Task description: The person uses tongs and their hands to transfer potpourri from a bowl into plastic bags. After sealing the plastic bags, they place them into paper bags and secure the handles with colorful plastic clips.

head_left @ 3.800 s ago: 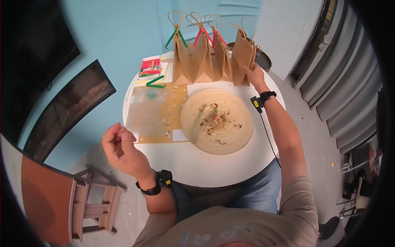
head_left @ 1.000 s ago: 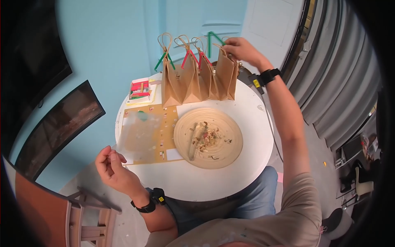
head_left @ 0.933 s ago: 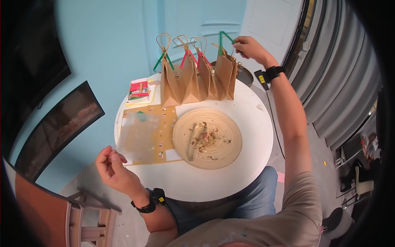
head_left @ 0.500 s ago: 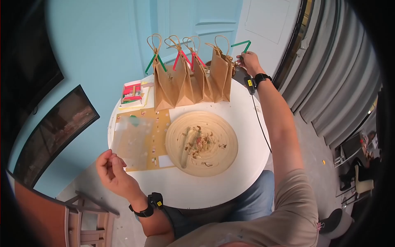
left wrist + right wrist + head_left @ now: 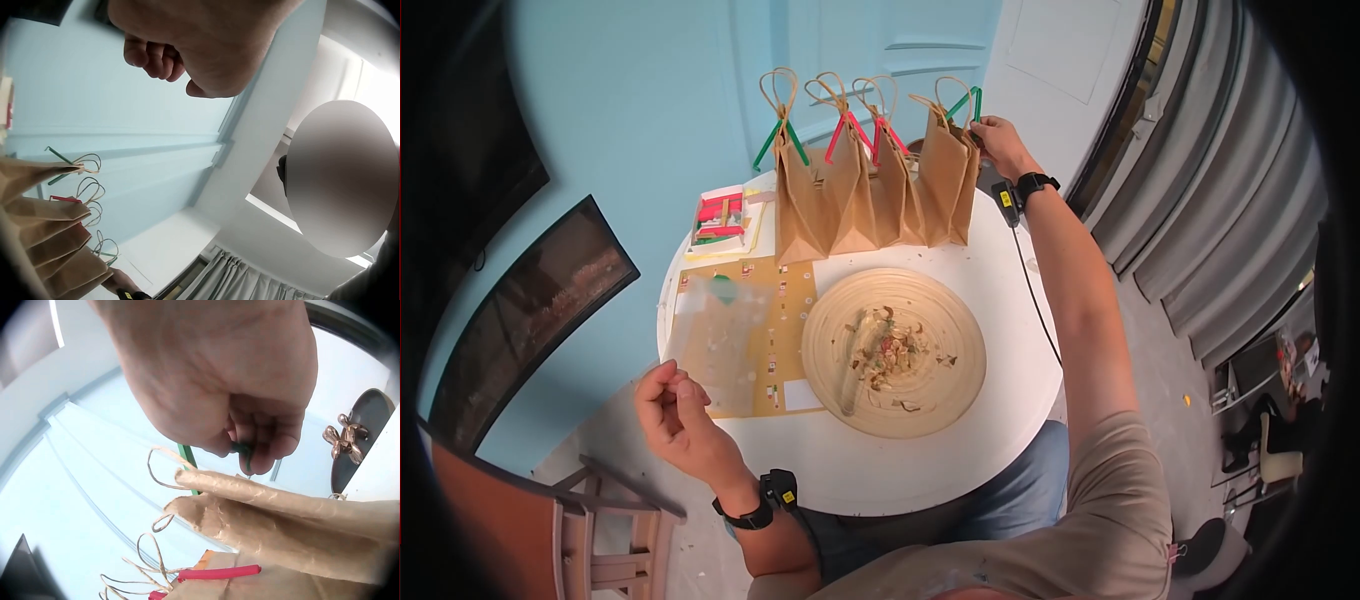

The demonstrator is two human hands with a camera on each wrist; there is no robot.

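My right hand [image 5: 1005, 145] pinches one end of a green V-shaped bag clip [image 5: 974, 103] at the top of the rightmost brown paper bag [image 5: 950, 200]. In the right wrist view, the clip's other arm [image 5: 186, 464] passes behind that bag's parted rim [image 5: 231, 484]. Three more paper bags stand in a row to its left. Their twisted handles are gathered by a green clip [image 5: 782, 145] and two red clips [image 5: 847, 137]. Away from the bags, my left hand [image 5: 685, 420] is raised beside the table's left edge with loosely bent fingers, holding nothing.
A round wooden plate [image 5: 960, 390] with dried bits and a clear tube-like item [image 5: 855, 375] stands mid-table. Left of it lie a tan printed mat [image 5: 795, 300] and a translucent sheet [image 5: 720, 340]. A white box [image 5: 720, 215] of red clips sits behind.
My right hand first held the rightmost bag's side, then raised a green clip above it. The clip swung out to the right and is now back at the bag's rim. The left hand stays empty.
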